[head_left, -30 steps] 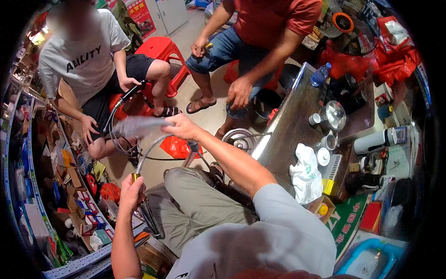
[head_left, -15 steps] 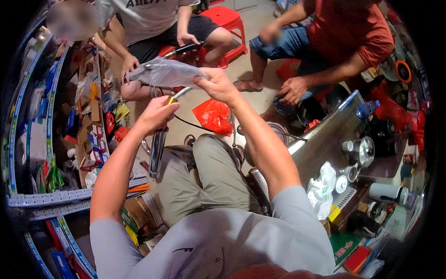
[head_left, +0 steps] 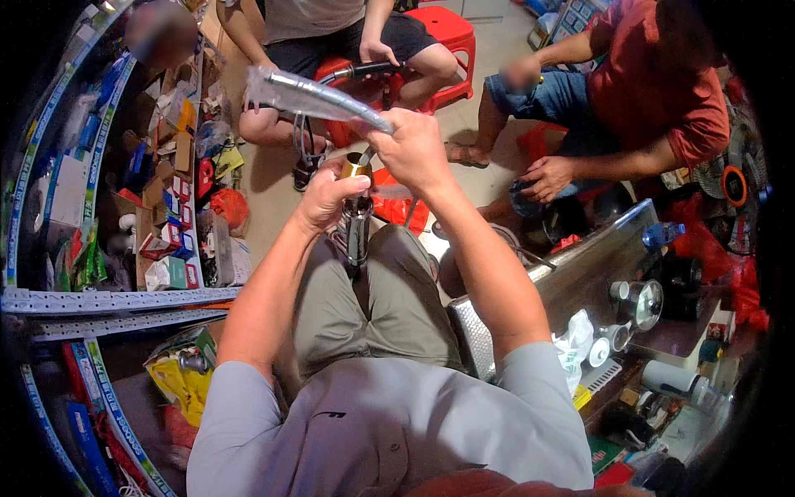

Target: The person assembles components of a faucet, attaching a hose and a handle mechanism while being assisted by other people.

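My left hand (head_left: 327, 203) is closed round a shiny chrome cylinder that looks like a tap body (head_left: 358, 228). It points up, with a brass-coloured collar (head_left: 357, 168) at its top end under my thumb. My right hand (head_left: 414, 153), just above and to the right, grips a curved metal tube (head_left: 319, 94) wrapped in clear plastic. The tube reaches out to the left, and a thin part of it or of the wrap runs down beside the collar. Whether the tube and the collar touch is hidden by my right hand.
Opposite sits a person in dark shorts whose hand (head_left: 378, 54) touches a black-handled tube (head_left: 373, 69). Another person in a red shirt (head_left: 662, 91) sits at the right. Crowded shelves (head_left: 124, 300) stand left; a table (head_left: 580, 273) with a glass pot (head_left: 644, 305) stands right. A red bag (head_left: 406, 211) lies ahead.
My left hand and the chrome body have moved right, between my knees. My right hand has shifted slightly right, and the wrapped tube now shows more plainly. My view has turned a little left.
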Available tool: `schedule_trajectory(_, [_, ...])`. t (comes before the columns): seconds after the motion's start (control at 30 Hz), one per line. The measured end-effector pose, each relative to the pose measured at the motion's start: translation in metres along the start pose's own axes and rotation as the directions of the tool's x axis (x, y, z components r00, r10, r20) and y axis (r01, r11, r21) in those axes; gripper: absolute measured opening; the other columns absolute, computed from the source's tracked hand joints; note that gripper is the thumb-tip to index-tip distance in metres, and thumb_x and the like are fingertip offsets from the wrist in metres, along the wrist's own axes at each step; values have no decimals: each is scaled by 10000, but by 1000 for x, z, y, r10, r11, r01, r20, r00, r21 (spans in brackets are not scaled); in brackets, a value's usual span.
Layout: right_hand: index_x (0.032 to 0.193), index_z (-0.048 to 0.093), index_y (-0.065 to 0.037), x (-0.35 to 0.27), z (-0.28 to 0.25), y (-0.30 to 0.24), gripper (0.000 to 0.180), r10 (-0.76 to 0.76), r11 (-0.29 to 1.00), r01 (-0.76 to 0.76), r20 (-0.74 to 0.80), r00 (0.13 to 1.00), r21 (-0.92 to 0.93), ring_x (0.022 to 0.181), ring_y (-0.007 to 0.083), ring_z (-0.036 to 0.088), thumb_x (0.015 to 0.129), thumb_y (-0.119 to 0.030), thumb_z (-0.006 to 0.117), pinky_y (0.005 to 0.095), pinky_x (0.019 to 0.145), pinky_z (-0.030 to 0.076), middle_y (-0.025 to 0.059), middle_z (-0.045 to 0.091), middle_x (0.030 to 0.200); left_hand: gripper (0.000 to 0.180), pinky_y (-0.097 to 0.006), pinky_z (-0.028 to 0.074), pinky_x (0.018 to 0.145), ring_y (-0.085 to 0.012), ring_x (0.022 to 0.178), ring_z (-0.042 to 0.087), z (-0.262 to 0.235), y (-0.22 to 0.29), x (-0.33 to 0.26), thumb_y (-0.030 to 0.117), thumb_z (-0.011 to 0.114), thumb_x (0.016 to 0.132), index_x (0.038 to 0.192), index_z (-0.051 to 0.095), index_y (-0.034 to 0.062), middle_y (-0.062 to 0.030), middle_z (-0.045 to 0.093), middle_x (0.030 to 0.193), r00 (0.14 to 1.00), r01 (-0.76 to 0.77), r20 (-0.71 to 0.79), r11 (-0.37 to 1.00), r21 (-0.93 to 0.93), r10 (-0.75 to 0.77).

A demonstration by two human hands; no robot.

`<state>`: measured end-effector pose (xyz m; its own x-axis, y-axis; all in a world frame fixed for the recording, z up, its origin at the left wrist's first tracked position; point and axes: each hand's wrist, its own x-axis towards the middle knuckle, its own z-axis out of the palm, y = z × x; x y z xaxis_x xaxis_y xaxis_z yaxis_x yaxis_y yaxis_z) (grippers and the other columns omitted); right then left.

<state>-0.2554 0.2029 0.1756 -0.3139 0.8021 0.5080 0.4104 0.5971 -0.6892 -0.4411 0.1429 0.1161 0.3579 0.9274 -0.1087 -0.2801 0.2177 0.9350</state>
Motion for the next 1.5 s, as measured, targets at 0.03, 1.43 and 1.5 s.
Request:
schedule_trajectory(0.03, [909, 759, -35, 0, -4, -6, 214, 63, 997, -59, -69, 996, 48, 722, 307, 684, 850, -237, 721, 408, 673, 528, 195, 686, 788, 387, -302, 531, 765, -138, 828, 635, -3, -10, -3, 230, 819, 816, 1097, 618, 55, -35, 651, 955, 993, -113, -43, 994, -14, 112])
schedule_trajectory(1.43, [1217, 661, -15, -35, 20, 145, 532, 436, 557, -452, 218, 873, 697, 705, 104, 551, 1046, -502, 533, 287, 619, 444, 91, 742, 890, 521, -494, 519, 855, -425, 987, 681, -43, 106, -1, 416, 717, 802, 1223, 594, 135, -217, 715, 999, 988, 157, -157, -129, 979, 10])
schedule_trajectory(1.5, [1210, 665, -14, -39, 20, 148, 538, 453, 522, -479, 247, 857, 706, 645, 88, 505, 1043, -509, 535, 277, 551, 414, 81, 734, 869, 556, -492, 528, 854, -426, 971, 690, -45, 103, 0, 527, 703, 833, 1241, 635, 157, -218, 726, 971, 981, 196, -190, -222, 955, 49])
